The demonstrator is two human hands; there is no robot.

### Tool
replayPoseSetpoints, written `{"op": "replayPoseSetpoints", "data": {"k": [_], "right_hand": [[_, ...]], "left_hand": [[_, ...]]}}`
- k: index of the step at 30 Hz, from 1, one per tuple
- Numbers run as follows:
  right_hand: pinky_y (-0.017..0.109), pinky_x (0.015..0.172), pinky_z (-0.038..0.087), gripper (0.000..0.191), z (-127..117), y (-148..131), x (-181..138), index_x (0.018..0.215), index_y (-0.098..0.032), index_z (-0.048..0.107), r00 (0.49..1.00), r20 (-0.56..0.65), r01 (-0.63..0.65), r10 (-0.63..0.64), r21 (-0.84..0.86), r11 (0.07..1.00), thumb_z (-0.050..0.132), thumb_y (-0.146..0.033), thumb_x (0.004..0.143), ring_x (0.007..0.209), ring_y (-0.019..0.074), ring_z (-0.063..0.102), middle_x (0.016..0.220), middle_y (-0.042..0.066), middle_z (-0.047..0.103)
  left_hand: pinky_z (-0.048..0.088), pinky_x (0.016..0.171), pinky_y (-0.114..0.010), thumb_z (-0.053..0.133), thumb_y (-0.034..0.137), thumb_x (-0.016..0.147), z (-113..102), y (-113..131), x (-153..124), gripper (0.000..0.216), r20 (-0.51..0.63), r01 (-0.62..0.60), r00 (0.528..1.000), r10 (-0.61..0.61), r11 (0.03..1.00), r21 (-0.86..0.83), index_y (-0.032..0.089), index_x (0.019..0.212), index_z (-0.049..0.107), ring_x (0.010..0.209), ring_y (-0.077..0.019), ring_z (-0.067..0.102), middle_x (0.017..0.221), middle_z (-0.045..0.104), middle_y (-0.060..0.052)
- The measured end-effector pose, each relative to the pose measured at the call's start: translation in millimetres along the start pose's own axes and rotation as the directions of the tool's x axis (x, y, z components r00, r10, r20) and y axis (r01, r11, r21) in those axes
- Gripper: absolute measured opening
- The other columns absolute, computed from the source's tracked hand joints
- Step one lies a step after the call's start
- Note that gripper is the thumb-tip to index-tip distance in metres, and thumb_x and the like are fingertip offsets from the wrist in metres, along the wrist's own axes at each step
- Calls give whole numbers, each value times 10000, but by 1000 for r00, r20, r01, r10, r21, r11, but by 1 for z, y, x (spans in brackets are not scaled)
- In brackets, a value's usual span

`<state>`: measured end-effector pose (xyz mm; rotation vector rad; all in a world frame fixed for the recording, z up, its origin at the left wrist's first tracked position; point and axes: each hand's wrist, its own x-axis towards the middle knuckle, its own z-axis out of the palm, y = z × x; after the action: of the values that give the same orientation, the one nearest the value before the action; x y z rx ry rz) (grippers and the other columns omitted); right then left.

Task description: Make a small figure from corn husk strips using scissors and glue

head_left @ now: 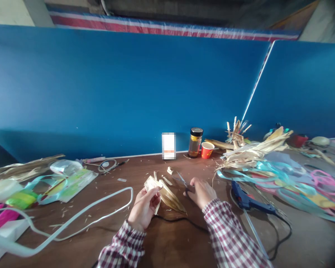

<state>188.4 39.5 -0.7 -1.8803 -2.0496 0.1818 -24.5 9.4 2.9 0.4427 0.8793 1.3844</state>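
My left hand (143, 206) is closed on a bundle of dried pale husk strips (164, 193), pinching its upper end so the strips fan down to the right over the brown table (167, 245). My right hand (201, 191) rests just right of the bundle, fingers curled through the dark handles of small scissors (182, 181), whose blades point up and left on the table. Small husk scraps (169, 170) lie beyond the hands. Both sleeves are red-and-white check.
A blue glue gun (248, 201) with black cord lies right of my hand. Farther right are dried husks (254, 152) and coloured ribbons (290, 178). At the blue back wall stand a jar (195, 142) and red cup (207, 150). A white cable (80, 219) and plastic bags (69, 178) lie left.
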Motion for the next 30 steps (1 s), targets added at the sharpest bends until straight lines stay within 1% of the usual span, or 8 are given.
{"op": "replayPoseSetpoints", "data": {"k": [5, 9, 12, 17, 19, 21, 24, 30], "right_hand": [[322, 718, 385, 287, -1, 2, 1, 851, -214, 656, 1000, -5, -4, 4, -30, 1000, 748, -321, 601, 883, 254, 548, 918, 93, 574], [291, 646, 400, 266, -1, 8, 5, 806, -179, 675, 980, 201, -38, -8, 224, 974, 760, -261, 567, 699, 190, 572, 723, 38, 598], [272, 620, 416, 400, 0, 10, 5, 953, -168, 658, 952, 296, -29, -83, 355, 934, 745, -193, 563, 633, 151, 566, 721, 13, 611], [282, 654, 436, 266, -3, -9, -1, 983, -179, 608, 985, 39, 123, -169, 533, 837, 622, -295, 745, 653, 142, 569, 749, 16, 626], [265, 639, 440, 276, -4, -23, -6, 938, -188, 586, 970, -39, 211, -242, 631, 746, 654, -352, 726, 685, 144, 571, 800, 21, 630], [249, 610, 435, 278, -2, -35, -9, 869, -190, 573, 953, -51, 252, -300, 683, 686, 692, -367, 690, 668, 138, 562, 775, 13, 623], [243, 576, 425, 235, 1, -42, -11, 769, -179, 583, 955, -9, 222, -298, 691, 688, 689, -375, 695, 610, 130, 544, 694, 8, 617], [227, 588, 414, 198, 1, -35, -7, 723, -160, 614, 956, 14, 202, -293, 693, 692, 563, -330, 810, 623, 132, 567, 663, 7, 637]], "left_hand": [[480, 454, -135, 694, 101, 682, 3, -1, -1, 93, -3, 1, 1000, -1, 1000, 15, 113, 748, 630, 502, -62, 546, 605, 590, -3], [480, 445, -136, 691, 114, 691, 3, -3, -1, 92, -18, 3, 1000, -2, 1000, 28, 118, 749, 619, 495, -58, 544, 628, 597, -5], [481, 443, -144, 704, 125, 679, 4, -3, -2, 121, -41, 9, 999, -7, 999, 42, 120, 751, 607, 488, -56, 538, 660, 610, -15], [430, 419, -137, 752, 168, 622, 8, -9, -4, 188, -40, -57, 997, 63, 988, 143, 116, 720, 601, 461, -52, 520, 603, 598, 3], [411, 412, -149, 766, 206, 603, 11, -14, -5, 225, -3, -91, 996, 94, 969, 229, 108, 740, 616, 448, -65, 525, 564, 595, 6], [444, 463, -186, 771, 243, 595, 14, -20, -7, 286, 46, -104, 994, 95, 953, 284, 101, 800, 632, 498, -106, 576, 610, 637, -27], [471, 527, -222, 765, 278, 600, 16, -24, -8, 336, 90, -108, 993, 83, 937, 333, 90, 847, 637, 570, -144, 613, 694, 672, -74], [379, 422, -164, 749, 330, 616, 14, -25, -7, 310, 106, -121, 991, 85, 912, 391, 89, 764, 624, 440, -63, 477, 553, 584, -5]]}}
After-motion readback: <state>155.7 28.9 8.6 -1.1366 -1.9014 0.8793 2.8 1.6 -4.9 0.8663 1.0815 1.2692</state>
